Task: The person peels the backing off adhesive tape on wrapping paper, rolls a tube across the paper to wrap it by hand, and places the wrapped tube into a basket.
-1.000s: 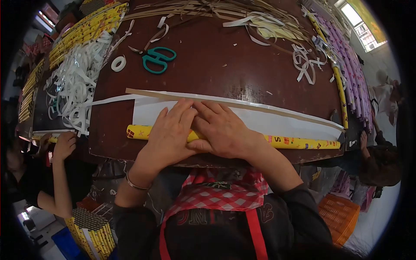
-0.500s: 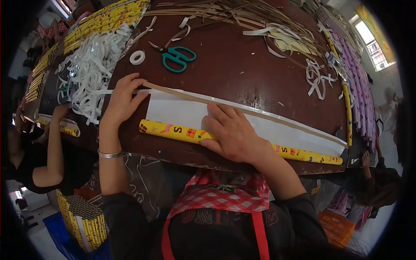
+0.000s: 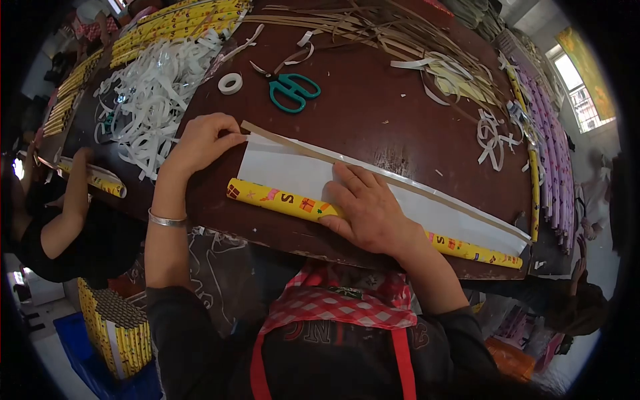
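A partly rolled sheet of yellow printed paper (image 3: 280, 201) lies across the brown table, its white inner side (image 3: 285, 167) showing behind the roll. Along its far edge runs a narrow brown strip (image 3: 300, 148). My left hand (image 3: 203, 143) is at the sheet's far left corner, thumb and forefinger pinched together; what lies between the fingertips is too small to make out. My right hand (image 3: 370, 208) rests on the roll and the white paper with its fingers spread, the thumb on the yellow roll.
Teal-handled scissors (image 3: 293, 92) and a white tape ring (image 3: 230, 83) lie beyond the sheet. White strips (image 3: 150, 93) are heaped at left, brown strips (image 3: 373, 27) at the back, purple rolls (image 3: 543, 147) at right. A co-worker's arm (image 3: 70, 207) is at left.
My left hand has moved from beside my right hand to the sheet's left corner, where its fingers have closed. The white strip trailing left from that corner no longer shows. The view has shifted.
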{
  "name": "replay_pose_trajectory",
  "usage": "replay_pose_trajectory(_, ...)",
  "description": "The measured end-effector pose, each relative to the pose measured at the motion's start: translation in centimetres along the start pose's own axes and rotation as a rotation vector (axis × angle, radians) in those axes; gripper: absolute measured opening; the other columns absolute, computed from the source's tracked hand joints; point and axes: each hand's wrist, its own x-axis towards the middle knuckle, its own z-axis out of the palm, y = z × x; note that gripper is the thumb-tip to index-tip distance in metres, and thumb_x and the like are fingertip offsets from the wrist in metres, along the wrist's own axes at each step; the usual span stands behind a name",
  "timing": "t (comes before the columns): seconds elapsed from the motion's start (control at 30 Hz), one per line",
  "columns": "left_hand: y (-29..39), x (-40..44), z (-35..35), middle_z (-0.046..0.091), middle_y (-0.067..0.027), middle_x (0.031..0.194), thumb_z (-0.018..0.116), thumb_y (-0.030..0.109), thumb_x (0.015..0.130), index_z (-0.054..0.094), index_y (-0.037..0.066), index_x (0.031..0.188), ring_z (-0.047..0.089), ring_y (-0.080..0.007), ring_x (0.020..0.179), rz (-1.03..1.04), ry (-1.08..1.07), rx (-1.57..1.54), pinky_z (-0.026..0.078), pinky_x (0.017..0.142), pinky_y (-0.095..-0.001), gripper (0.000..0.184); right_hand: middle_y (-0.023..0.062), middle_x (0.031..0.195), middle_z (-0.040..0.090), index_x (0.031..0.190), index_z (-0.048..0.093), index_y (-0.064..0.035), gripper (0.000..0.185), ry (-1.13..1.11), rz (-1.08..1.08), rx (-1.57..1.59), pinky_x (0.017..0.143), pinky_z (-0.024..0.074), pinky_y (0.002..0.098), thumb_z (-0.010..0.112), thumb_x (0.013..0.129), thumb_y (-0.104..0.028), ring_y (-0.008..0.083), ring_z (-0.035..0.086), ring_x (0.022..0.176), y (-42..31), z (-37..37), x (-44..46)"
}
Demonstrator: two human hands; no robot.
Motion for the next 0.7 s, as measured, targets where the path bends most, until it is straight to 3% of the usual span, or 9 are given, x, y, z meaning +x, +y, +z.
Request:
replay_pose_trajectory(0.07,-1.2,0.5,-0.6,0.061,-0.0098,0.079,0.069,0.020,0.085,0.064,0.002,0.084,0.058,-0.0240,0.072,-0.103,0.024,-0.108,0.046,0.066,-0.0332,0.019,0.0250,0.133,0.048,0.106,0.058,-0.0006,0.045,-0.008,-0.001,-0.008,0.102,0.0368,0.0494,0.062,0.088,-0.042,0.0400,0.046,0.123,0.1,0.2,0.0)
replay_pose_trajectory(0.1,-2.0,0.7,-0.6,0.063,-0.0094,0.077,0.069,0.021,0.086,0.065,0.001,0.084,0.057,-0.0199,0.068,-0.075,0.195,-0.063,0.045,0.065,-0.0316,0.021,0.0246,0.133,0.048,0.106,0.058,-0.0010,0.044,-0.014,0.007,-0.015,0.102,0.0367,0.0495,0.062,0.088,-0.041,0.0400,0.046,0.123,0.1,0.2,0.0)
replay_pose_trajectory(0.13,-2.9,1.1,-0.9,0.063,-0.0094,0.077,0.069,0.021,0.086,0.065,0.001,0.084,0.057,-0.0199,0.068,-0.082,0.201,-0.061,0.045,0.065,-0.0316,0.021,0.0246,0.133,0.048,0.106,0.058,-0.0010,0.044,-0.016,-0.001,-0.014,0.102,0.0367,0.0495,0.062,0.088,-0.041,0.0400,0.046,0.123,0.0,0.1,0.0)
replay_pose_trajectory(0.2,-4.8,2.1,-1.8,0.063,-0.0096,0.073,0.069,0.022,0.086,0.065,0.001,0.086,0.057,-0.0178,0.064,-0.300,0.293,-0.138,0.045,0.063,-0.0303,0.022,0.0243,0.134,0.047,0.107,0.057,-0.0017,0.044,-0.030,0.007,0.007,0.103,0.0366,0.0496,0.062,0.088,-0.041,0.0398,0.046,0.123,0.0,-0.1,0.1)
replay_pose_trajectory(0.27,-6.4,3.1,-2.2,0.065,-0.0066,0.071,0.067,0.023,0.086,0.066,0.000,0.085,0.055,-0.0142,0.061,-0.274,0.363,-0.131,0.044,0.061,-0.0283,0.022,0.0242,0.134,0.047,0.107,0.057,-0.0019,0.043,-0.027,0.007,0.000,0.103,0.0368,0.0494,0.062,0.088,-0.040,0.0397,0.046,0.123,0.0,0.0,0.0)
replay_pose_trajectory(0.33,-5.9,4.0,-2.6,0.063,-0.0020,0.071,0.066,0.022,0.087,0.067,0.001,0.084,0.053,-0.0109,0.062,-0.433,0.419,-0.435,0.042,0.059,-0.0253,0.021,0.0241,0.134,0.047,0.107,0.057,-0.0022,0.043,-0.021,0.012,-0.008,0.103,0.0369,0.0493,0.063,0.088,-0.040,0.0396,0.046,0.123,0.0,0.0,0.0)
replay_pose_trajectory(0.43,-8.1,5.2,-2.3,0.060,0.0017,0.071,0.066,0.021,0.087,0.067,0.002,0.082,0.050,-0.0079,0.061,-0.506,0.479,-0.599,0.039,0.056,-0.0232,0.019,0.0239,0.133,0.047,0.107,0.057,-0.0021,0.043,-0.017,0.015,0.005,0.103,0.0369,0.0489,0.063,0.087,-0.040,0.0395,0.046,0.123,-0.1,0.0,0.1)
replay_pose_trajectory(0.7,-9.6,6.1,-2.0,0.058,0.0002,0.069,0.068,0.024,0.086,0.066,0.003,0.082,0.048,-0.0083,0.058,-0.544,0.565,-0.696,0.038,0.054,-0.0233,0.021,0.0249,0.133,0.047,0.108,0.057,-0.0012,0.045,-0.033,0.013,0.013,0.104,0.0360,0.0484,0.063,0.087,-0.040,0.0394,0.044,0.124,0.0,-0.1,0.0)
